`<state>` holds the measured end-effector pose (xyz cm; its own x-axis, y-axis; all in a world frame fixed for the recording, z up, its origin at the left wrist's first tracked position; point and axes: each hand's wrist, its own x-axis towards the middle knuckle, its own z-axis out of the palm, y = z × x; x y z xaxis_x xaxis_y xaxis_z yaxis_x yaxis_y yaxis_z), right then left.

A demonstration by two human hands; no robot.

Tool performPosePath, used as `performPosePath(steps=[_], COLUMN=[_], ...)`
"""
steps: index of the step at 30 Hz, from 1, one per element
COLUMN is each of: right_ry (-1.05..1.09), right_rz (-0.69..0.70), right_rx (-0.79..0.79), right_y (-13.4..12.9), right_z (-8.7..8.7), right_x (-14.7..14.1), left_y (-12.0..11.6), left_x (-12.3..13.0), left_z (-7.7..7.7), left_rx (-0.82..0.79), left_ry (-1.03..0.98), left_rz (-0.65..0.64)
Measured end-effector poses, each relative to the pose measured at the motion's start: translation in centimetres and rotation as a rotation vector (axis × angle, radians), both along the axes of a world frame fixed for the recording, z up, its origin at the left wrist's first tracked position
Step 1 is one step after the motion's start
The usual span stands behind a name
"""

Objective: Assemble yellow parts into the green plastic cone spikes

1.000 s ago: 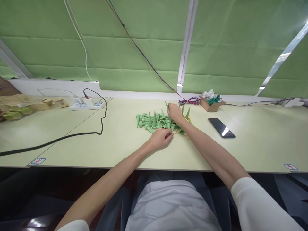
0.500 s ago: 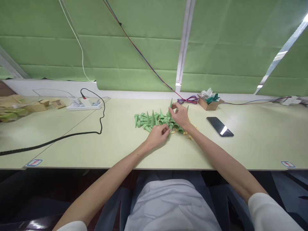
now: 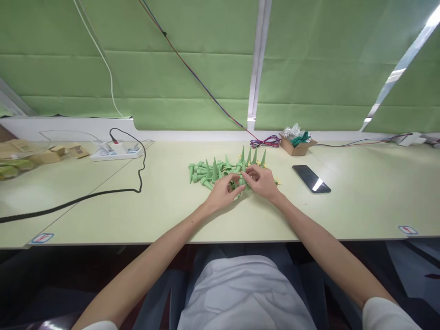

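Observation:
Several green cone-shaped plastic pieces lie in a pile on the pale table, some with their points up. My left hand is at the near side of the pile, its fingers curled round a green piece. Close beside it, my right hand pinches a green cone that stands point up over that piece. The fingers hide where the two pieces meet. Small yellow pieces lie at the right of the pile, partly behind my right hand.
A black phone lies to the right. Behind it is a cardboard box beside coiled wires. At the left are a power strip, a black cable and small cardboard boxes.
My right hand has come down from the back of the pile to beside my left hand. The view has shifted slightly.

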<state>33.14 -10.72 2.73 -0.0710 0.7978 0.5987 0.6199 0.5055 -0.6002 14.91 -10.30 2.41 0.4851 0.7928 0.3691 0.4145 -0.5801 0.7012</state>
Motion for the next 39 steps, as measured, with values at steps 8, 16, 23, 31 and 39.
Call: performPosePath(steps=[8,16,23,31,39], right_ry=[-0.069,-0.09,-0.118,-0.183,-0.187], right_rz=[0.135,0.104,0.035,0.079,0.044], right_rx=[-0.039,0.028,-0.005,-0.074,-0.076], right_y=[-0.2,0.5,1.5,2.0,2.1], right_z=[-0.1,-0.1,-0.3,-0.5,-0.2], right_x=[-0.6,0.2,1.2,1.9,2.7], left_y=[0.1,0.1,0.3,0.4,0.8], left_x=[0.1,0.0,-0.2,-0.3,-0.3], left_z=[-0.1,-0.2,0.0,-0.1,-0.5], left_rx=[-0.064,-0.099,-0.12,-0.102,-0.052], left_ry=[-0.044,-0.003,0.008,0.055,0.004], left_rz=[-0.078,-0.088,-0.109,-0.033,-0.062])
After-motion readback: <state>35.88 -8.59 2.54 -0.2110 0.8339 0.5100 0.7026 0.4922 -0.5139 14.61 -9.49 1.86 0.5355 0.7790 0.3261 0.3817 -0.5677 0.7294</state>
